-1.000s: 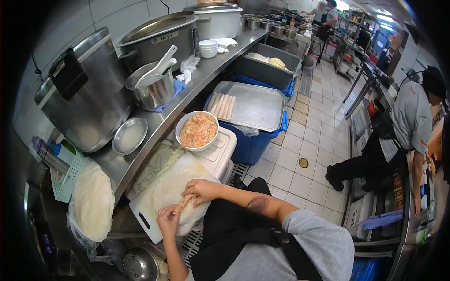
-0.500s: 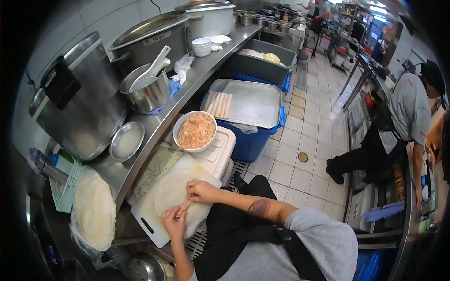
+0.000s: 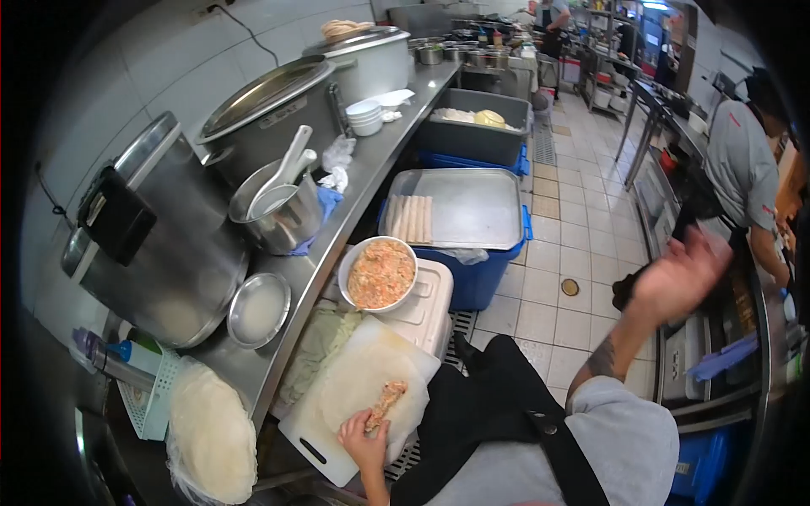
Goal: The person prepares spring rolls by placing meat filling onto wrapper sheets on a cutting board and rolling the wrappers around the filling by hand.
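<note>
My left hand (image 3: 363, 438) has its fingers closed at the lower end of a strip of orange-pink minced filling (image 3: 387, 403). The strip lies on a thin round wrapper sheet (image 3: 346, 384), spread over a white cutting board (image 3: 308, 413). My right hand (image 3: 683, 274) is raised far off to the right, away from the board. It is blurred, holds nothing, and its fingers look apart. Beyond the board stands a white bowl of the same filling (image 3: 382, 274), on a white lidded box (image 3: 430, 295).
A metal tray (image 3: 472, 207) with several pale rolls (image 3: 411, 219) sits on a blue bin (image 3: 477, 278). Bagged wrapper sheets (image 3: 211, 430) and a small metal bowl (image 3: 259, 310) are at left. Large pots line the steel counter (image 3: 329, 261). A co-worker (image 3: 742, 160) stands at right.
My right hand has left the filling and swung up to the right. My left hand stays at the strip, which now lies longer on the wrapper. The view has shifted somewhat.
</note>
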{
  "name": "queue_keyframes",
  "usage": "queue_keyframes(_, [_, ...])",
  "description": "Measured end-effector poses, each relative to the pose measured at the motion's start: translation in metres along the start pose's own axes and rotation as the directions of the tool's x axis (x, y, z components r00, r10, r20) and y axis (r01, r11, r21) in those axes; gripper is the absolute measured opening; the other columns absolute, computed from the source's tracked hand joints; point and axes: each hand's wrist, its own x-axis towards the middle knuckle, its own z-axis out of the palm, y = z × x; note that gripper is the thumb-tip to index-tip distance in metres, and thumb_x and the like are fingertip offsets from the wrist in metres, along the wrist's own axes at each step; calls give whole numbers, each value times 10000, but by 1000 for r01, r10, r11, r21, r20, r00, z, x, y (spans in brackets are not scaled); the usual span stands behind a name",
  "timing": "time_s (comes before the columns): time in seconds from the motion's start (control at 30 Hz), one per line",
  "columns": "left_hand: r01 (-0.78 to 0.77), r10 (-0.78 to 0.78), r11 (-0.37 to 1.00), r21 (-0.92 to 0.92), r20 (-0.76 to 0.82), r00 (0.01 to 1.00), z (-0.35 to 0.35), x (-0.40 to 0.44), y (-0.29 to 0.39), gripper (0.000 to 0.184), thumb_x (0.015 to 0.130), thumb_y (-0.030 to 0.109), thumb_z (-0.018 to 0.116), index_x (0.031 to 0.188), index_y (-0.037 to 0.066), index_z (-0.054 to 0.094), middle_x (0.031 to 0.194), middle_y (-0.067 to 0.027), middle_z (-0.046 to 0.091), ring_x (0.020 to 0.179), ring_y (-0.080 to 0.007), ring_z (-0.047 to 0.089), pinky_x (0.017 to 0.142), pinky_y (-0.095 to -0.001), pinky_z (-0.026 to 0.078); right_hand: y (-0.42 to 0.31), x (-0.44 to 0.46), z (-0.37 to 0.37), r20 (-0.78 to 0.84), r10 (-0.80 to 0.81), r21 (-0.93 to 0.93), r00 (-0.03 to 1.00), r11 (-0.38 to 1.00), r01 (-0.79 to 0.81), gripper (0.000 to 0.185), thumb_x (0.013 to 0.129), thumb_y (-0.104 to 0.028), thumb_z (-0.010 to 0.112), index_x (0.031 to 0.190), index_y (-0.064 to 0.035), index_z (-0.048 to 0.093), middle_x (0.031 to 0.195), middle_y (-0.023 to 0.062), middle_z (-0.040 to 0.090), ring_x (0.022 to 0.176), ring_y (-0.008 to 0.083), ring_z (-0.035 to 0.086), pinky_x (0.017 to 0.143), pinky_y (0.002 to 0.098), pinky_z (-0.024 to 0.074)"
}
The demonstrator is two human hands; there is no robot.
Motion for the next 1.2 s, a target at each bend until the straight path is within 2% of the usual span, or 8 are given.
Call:
queue_keyframes(0.07, [43,-43,999,-19,3,999,0,-2,5,448,634,240,868,1035,105,721,1067,-57,690,1045,-266,589,993,-414,367,-24,0,3,-81,-374,32,924,925,378,514,1004,-183,450,1492,-69,336,1295,155,565,1144,222,565,836,304,483])
queue_keyframes(0.1, [40,-40,999,2,2,999,-1,-5,6,447,634,242,867,1034,105,720,1066,-56,690,1042,-265,589,991,-413,367,-22,-13,14,39,-273,56,961,961,271,537,1003,-188,457,1507,-71,312,1316,163,554,1147,223,563,843,306,483])
queue_keyframes(0.17, [9,-10,999,38,6,1000,-3,-1,8,447,636,246,866,1033,105,719,1064,-54,691,1038,-262,590,989,-412,369,-18,-30,32,269,-85,66,959,995,70,586,1003,-198,473,1536,-74,263,1357,181,532,1152,226,560,855,310,483])
queue_keyframes(0.27, [-25,26,998,59,-18,999,-4,-2,9,439,642,252,865,1030,110,717,1063,-54,691,1031,-259,591,984,-410,371,-4,-28,30,101,256,109,961,958,-267,659,994,-207,500,1561,-63,196,1387,187,516,1147,228,565,868,309,481])
queue_keyframes(0.3, [-22,24,998,59,-23,999,-6,-4,12,438,642,252,864,1030,112,717,1063,-54,691,1028,-259,591,983,-409,371,0,-27,29,56,209,87,976,973,-213,666,991,-227,523,1554,-49,214,1373,183,523,1130,221,565,851,302,475])
queue_keyframes(0.4, [-31,32,998,55,-27,999,-6,0,16,437,643,256,863,1030,116,716,1063,-54,691,1023,-261,591,982,-406,369,5,-28,28,97,162,45,982,985,-167,661,991,-228,525,1552,-49,226,1361,177,525,1098,202,560,831,301,466])
queue_keyframes(0.6, [-35,35,996,79,-10,999,-3,-2,12,447,641,260,863,1037,115,716,1057,-54,683,1026,-267,586,980,-406,367,14,-22,12,142,325,150,935,926,-345,638,995,-244,516,1542,-39,262,1343,158,521,1048,178,539,818,300,452])
queue_keyframes(1.2, [-32,35,997,70,-37,999,-7,2,20,407,645,252,862,1001,109,724,1040,-58,695,1003,-272,605,959,-400,386,36,-23,2,88,365,117,927,920,-374,584,994,-214,490,1508,1,316,1355,131,508,1078,173,550,818,286,461])
